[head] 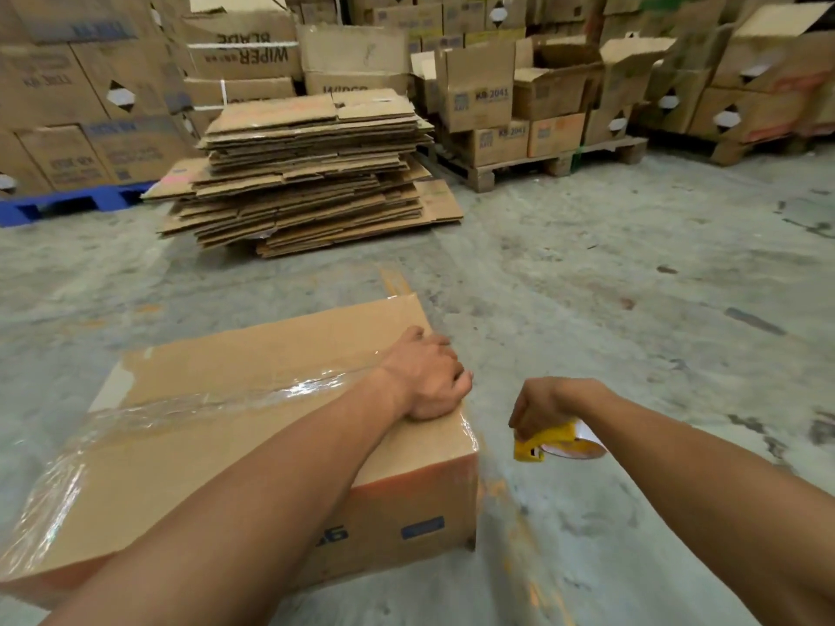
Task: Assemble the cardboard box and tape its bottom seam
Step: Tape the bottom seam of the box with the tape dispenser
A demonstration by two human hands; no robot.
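An assembled cardboard box lies on the concrete floor in front of me, flaps closed on its upward face. A shiny strip of clear tape runs along the seam from the left edge to the right edge and folds down the right side. My left hand presses flat on the box's right edge, over the tape's end. My right hand hovers just right of the box, gripping a yellow tape dispenser with a roll of clear tape. A thin film of tape seems to stretch from the box corner toward the dispenser.
A tall stack of flattened cardboard boxes lies on the floor ahead. Pallets loaded with cartons line the back and right. More cartons on a blue pallet stand at the left. Bare concrete floor spreads to the right.
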